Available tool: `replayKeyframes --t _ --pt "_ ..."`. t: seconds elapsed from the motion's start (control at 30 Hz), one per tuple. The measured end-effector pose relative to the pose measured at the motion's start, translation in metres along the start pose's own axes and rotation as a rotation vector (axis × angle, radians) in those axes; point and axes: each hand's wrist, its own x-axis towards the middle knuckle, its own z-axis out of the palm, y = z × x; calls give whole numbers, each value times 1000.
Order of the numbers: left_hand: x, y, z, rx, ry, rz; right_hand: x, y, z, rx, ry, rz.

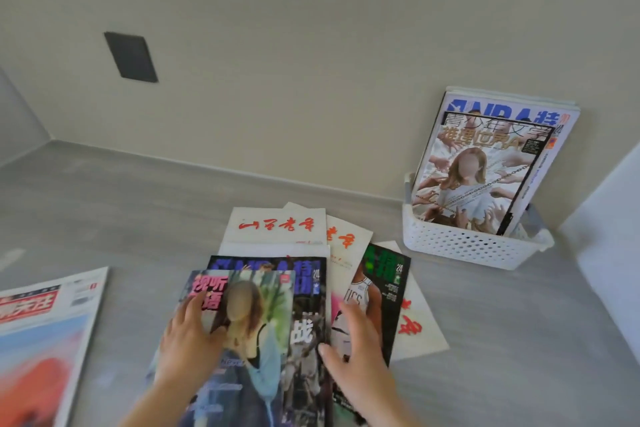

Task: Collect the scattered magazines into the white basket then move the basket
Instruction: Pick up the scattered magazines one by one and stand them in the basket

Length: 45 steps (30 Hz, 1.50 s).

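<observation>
Pressing left hand (188, 340), fingers straight and spread, flat on glossy pink-titled magazine (266, 367) topping overlapped pile. Laying right hand (356, 354), open, thumb out, across dark-covered magazine (304, 333) and green-titled basketball magazine (381, 288). Gripping nothing. Working on grey wood-grain surface (485, 322), in front of white perforated plastic basket (467, 246) standing back right by wall, two upright magazines (485, 177) inside.

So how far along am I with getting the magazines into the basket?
Done: a few glossy magazines stand upright in the white perforated plastic basket. In hand: left hand and right hand rest on the overlapping pile of magazines on the grey surface. Left: that pile, the red-and-blue paper lying apart at left, then moving the basket.
</observation>
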Motion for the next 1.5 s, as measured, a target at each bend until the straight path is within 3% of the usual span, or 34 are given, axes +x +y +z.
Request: replayKeyframes --t 0.13,0.2,0.43,0.63,0.83,1.03,1.37,1.5 --pt "1 -31 -11 37 -100 -75 -8 1 41 -440 -229 86" --pt "4 -34 -14 34 -133 -77 -6 -1 43 -512 -280 120" --pt "15 -24 -35 -301 -34 -33 -5 -4 41 -522 -320 128" --pt "17 -13 -52 -350 -100 114 -3 -9 35 -369 -306 177" --pt "2 28 -62 -628 -93 307 6 -29 6 387 -76 275" --pt "4 95 -52 -816 -117 404 22 -34 -60 373 53 260" --pt "22 264 -13 -911 -95 676 69 -15 -222 253 677 120" --pt "37 323 9 -895 -90 743 92 -5 -279 209 803 88"
